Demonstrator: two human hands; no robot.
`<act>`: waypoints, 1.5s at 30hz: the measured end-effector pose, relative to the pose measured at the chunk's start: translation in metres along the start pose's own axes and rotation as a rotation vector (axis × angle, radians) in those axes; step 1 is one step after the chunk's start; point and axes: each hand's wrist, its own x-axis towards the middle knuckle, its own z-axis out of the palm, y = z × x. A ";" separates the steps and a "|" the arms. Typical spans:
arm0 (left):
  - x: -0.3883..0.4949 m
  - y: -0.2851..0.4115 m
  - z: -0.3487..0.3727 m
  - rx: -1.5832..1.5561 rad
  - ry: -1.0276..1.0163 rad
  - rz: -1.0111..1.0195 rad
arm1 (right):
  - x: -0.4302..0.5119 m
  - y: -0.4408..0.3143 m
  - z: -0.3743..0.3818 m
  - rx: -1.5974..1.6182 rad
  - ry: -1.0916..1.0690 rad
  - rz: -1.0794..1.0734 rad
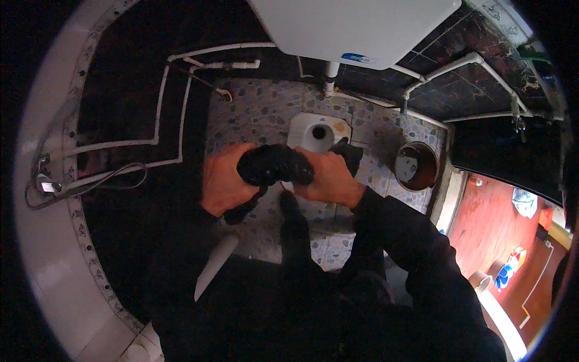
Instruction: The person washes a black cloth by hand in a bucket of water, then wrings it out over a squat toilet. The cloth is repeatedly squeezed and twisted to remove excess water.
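Observation:
Both my hands are closed around a bunched, dark, shiny piece of soft material (273, 165); whether it is cloth or plastic I cannot tell. My left hand (226, 176) grips its left end, and my right hand (332, 176) holds the right end. The bundle is held above the floor, in front of my body. Just beyond it lies a white squat toilet pan (298, 124) with a brown stain at its right corner. A dark shape, probably a shoe (348, 154), is beside the pan, partly behind my right hand.
A white plastic cistern (362, 31) juts out overhead, with white pipes (452, 68) along the dark tiled walls. A bucket (416, 167) stands on the pebble-patterned floor (271, 97) at right. Beyond it, a doorway opens onto a reddish floor (486, 217). A hose (122, 169) loops at left.

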 end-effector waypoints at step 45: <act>0.024 0.019 0.082 -1.093 0.224 -0.554 | 0.027 0.021 0.023 0.207 0.604 0.354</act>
